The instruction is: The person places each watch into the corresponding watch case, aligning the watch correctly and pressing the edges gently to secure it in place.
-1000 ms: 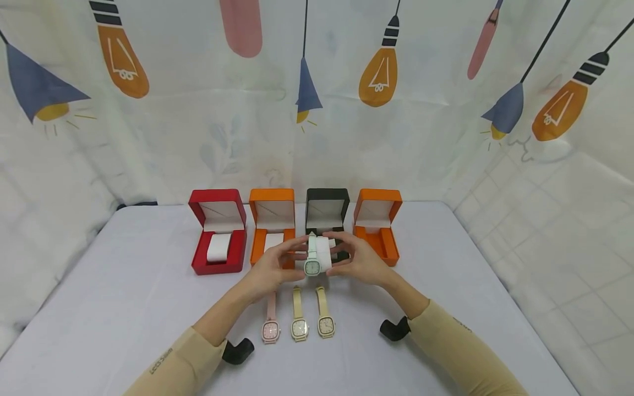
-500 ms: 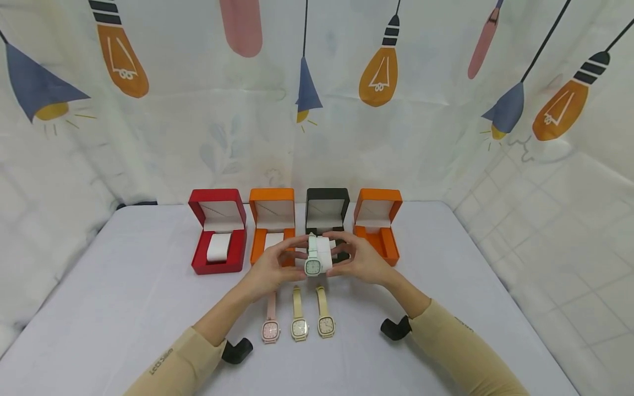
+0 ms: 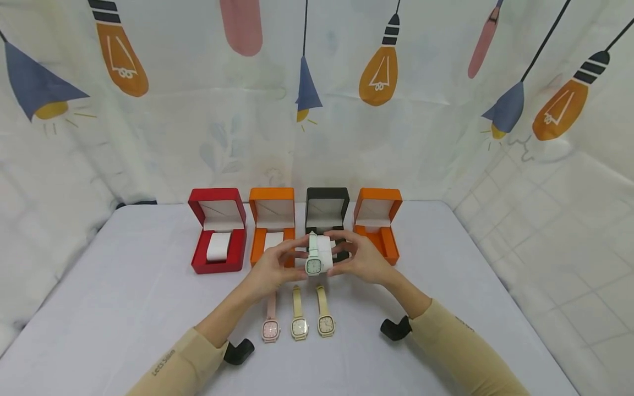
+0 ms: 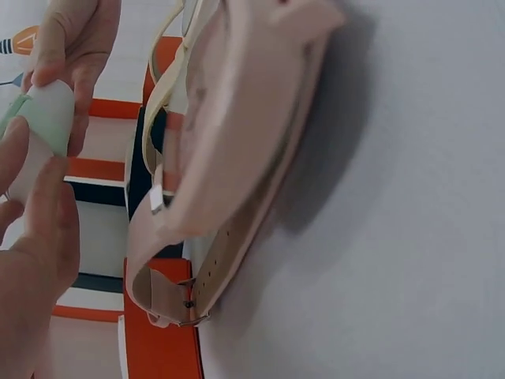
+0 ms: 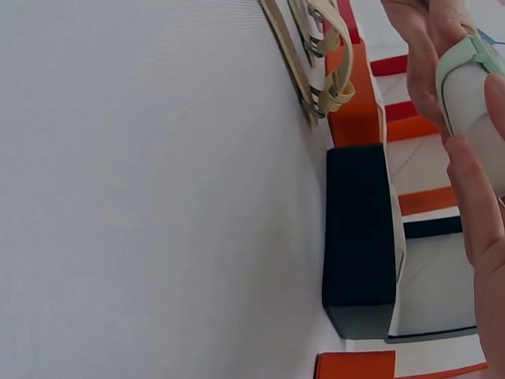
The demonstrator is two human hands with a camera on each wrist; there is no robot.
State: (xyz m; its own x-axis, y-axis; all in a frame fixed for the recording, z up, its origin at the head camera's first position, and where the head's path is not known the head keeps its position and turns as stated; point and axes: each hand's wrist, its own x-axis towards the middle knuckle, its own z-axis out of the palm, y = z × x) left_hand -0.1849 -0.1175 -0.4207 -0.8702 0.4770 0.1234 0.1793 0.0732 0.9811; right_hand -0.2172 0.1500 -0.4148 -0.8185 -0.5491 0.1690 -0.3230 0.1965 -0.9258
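A mint-green watch [image 3: 313, 266] is wrapped around a white watch pillow [image 3: 325, 254], held up over the table in front of the black box [image 3: 327, 208]. My left hand [image 3: 271, 268] grips the watch side of this bundle between thumb and fingers. From the other side my right hand [image 3: 364, 260] holds the end of the pillow. In the right wrist view the mint strap [image 5: 458, 61] loops over the pillow. Nearest the forearms lie a pink watch [image 3: 270, 330] and two cream watches [image 3: 299, 328], all flat with dials up. My hands partly cover the black box's base.
Along the back stand a red box [image 3: 218, 267], an orange box [image 3: 272, 198] and another orange box [image 3: 380, 197], all with raised lids. White pillows sit in the red box and left orange box; none shows in the right one. A printed curtain [image 3: 198, 137] hangs behind the white table [image 3: 138, 297].
The watch and pillow have shifted very slightly to the right in both hands. Both hands keep their hold, and the boxes and other watches stay where they were.
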